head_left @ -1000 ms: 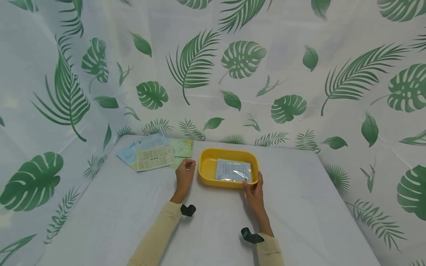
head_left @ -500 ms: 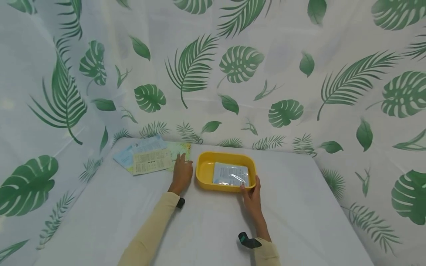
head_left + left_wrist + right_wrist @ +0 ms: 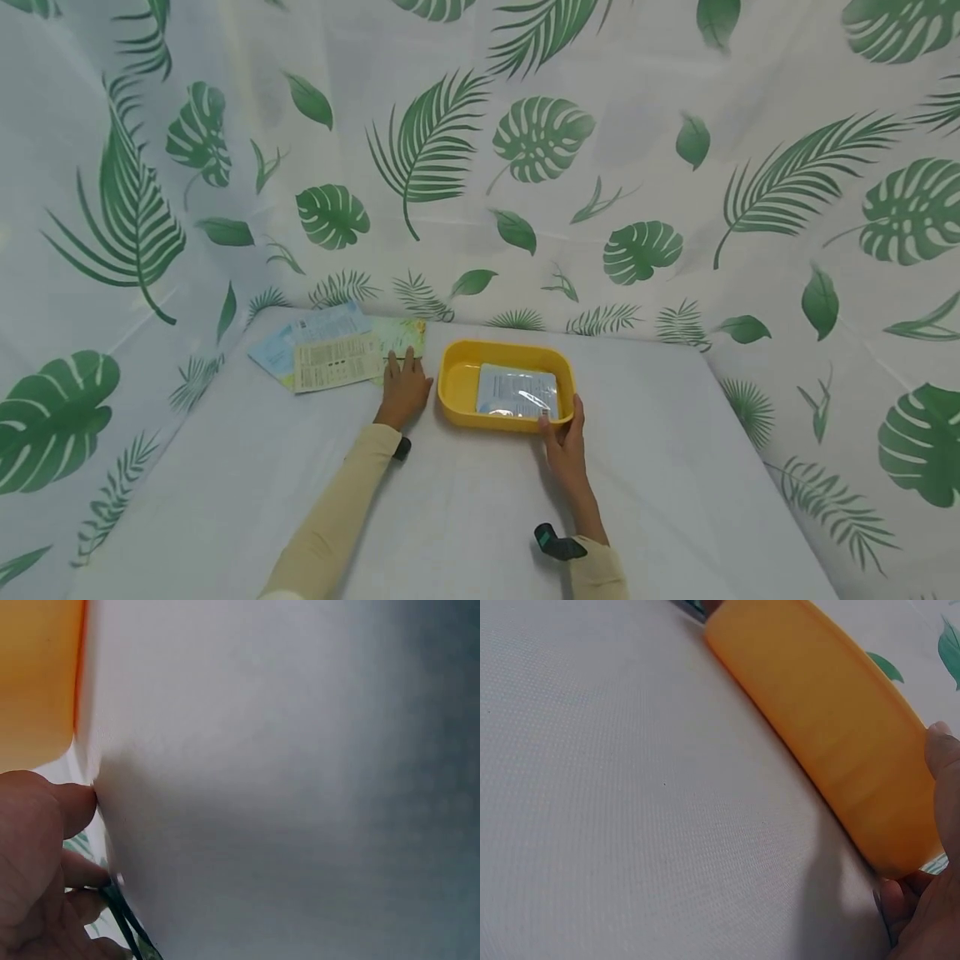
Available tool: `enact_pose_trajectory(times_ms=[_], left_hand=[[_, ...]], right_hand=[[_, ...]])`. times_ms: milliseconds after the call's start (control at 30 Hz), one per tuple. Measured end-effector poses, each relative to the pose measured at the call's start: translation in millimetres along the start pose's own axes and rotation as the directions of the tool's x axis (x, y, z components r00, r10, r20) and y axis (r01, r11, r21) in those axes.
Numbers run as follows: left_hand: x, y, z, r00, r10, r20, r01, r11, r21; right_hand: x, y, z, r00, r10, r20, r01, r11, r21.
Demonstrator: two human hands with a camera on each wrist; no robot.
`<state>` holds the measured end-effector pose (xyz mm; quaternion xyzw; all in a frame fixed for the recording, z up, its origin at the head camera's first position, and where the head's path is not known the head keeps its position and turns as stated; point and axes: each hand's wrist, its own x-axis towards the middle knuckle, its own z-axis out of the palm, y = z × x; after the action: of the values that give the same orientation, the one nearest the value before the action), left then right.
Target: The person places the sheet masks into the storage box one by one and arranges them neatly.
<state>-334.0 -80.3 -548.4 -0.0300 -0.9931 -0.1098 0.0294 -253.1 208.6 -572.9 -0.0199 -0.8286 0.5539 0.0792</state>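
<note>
My left hand [image 3: 405, 390] lies palm down left of the yellow tray, its fingers spread and the fingertips at the near edge of a green flat packet [image 3: 397, 335]. In the left wrist view the thumb and fingertips [image 3: 79, 804] touch down at the table surface and a dark packet edge. My right hand [image 3: 567, 448] grips the near right corner of the yellow tray [image 3: 487, 422], thumb on the rim and fingers around the outside. The right wrist view shows that thumb [image 3: 941, 750] against the tray's upper edge. A silvery-blue printed packet [image 3: 517, 392] lies flat inside the tray.
Overlapping packets fan out at the back left: a beige one [image 3: 337, 362] on top, a light blue one [image 3: 333, 321] behind and another blue one [image 3: 273, 354] further left. A white cloth covers the table [image 3: 465, 508]. Leaf-print sheets [image 3: 450, 167] stand behind and at the sides.
My left hand has gone from beside the tray, fingers curled, to the green packet on the left, and its fingers have straightened. The right hand stays on the tray's corner.
</note>
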Motion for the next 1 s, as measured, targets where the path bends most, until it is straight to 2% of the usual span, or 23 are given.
enact_pose_trajectory(times_ms=[100, 167, 300, 367, 433, 467, 533, 600, 633, 667, 700, 767, 867, 933, 1000], left_hand=[[0.5, -1.1, -0.6, 0.999, -0.022, 0.027, 0.022, 1.0, -0.014], [0.7, -1.6, -1.1, 1.0, -0.02, 0.014, 0.02, 0.999, -0.028], [2.9, -4.2, 0.1, 0.995, 0.033, -0.098, -0.033, 0.999, 0.0], [3.7, -5.2, -2.0, 0.981, 0.057, -0.186, -0.056, 0.998, 0.014], [4.0, -5.7, -6.4, 0.958, 0.073, -0.277, -0.076, 0.997, 0.003], [4.1, -6.1, -9.6, 0.941, 0.076, -0.33, -0.087, 0.996, -0.019], [3.4, -7.3, -16.6, 0.888, 0.089, -0.451, -0.115, 0.993, -0.031], [3.1, -9.3, -23.9, 0.837, 0.09, -0.539, -0.137, 0.989, -0.048], [3.0, -10.5, -27.6, 0.817, 0.084, -0.571, -0.145, 0.988, -0.061], [2.5, -11.7, -31.3, 0.805, 0.074, -0.589, -0.145, 0.987, -0.074], [1.9, -12.8, -34.9, 0.802, 0.061, -0.594, -0.14, 0.986, -0.089], [-0.2, -15.3, -41.5, 0.807, 0.022, -0.59, -0.139, 0.978, -0.153], [-3.8, -20.0, -48.0, 0.821, -0.056, -0.568, -0.116, 0.958, -0.263], [-6.6, -24.0, -49.9, 0.826, -0.124, -0.551, -0.094, 0.932, -0.35], [-9.5, -28.4, -51.4, 0.817, -0.2, -0.54, -0.074, 0.893, -0.444]], right_hand=[[-1, -3, 1, 1.0, -0.01, 0.008, 0.01, 1.0, 0.016], [-4, -14, -1, 1.0, -0.005, 0.019, 0.004, 0.999, 0.038], [-10, -32, -5, 0.999, -0.002, 0.037, 0.0, 0.998, 0.06], [-13, -38, -6, 0.999, -0.006, 0.04, 0.005, 0.999, 0.046], [-12, -37, -6, 0.999, -0.013, 0.039, 0.011, 0.999, 0.046], [-11, -34, -6, 0.999, -0.016, 0.037, 0.015, 0.999, 0.052], [-11, -35, -6, 0.999, -0.021, 0.038, 0.019, 0.998, 0.059], [-7, -25, -4, 0.999, -0.025, 0.032, 0.023, 0.997, 0.068], [-5, -19, -3, 0.999, -0.026, 0.029, 0.024, 0.998, 0.065], [-3, -14, -2, 0.999, -0.028, 0.024, 0.027, 0.998, 0.065], [-2, -9, -1, 0.999, -0.029, 0.023, 0.027, 0.998, 0.059], [2, 1, 1, 1.0, -0.028, 0.015, 0.027, 0.999, 0.046], [4, 5, 2, 1.0, -0.026, 0.007, 0.026, 0.999, 0.032], [4, 5, 1, 1.0, -0.024, 0.005, 0.024, 1.0, 0.019], [4, 3, 1, 1.0, -0.02, 0.003, 0.02, 1.0, 0.01]])
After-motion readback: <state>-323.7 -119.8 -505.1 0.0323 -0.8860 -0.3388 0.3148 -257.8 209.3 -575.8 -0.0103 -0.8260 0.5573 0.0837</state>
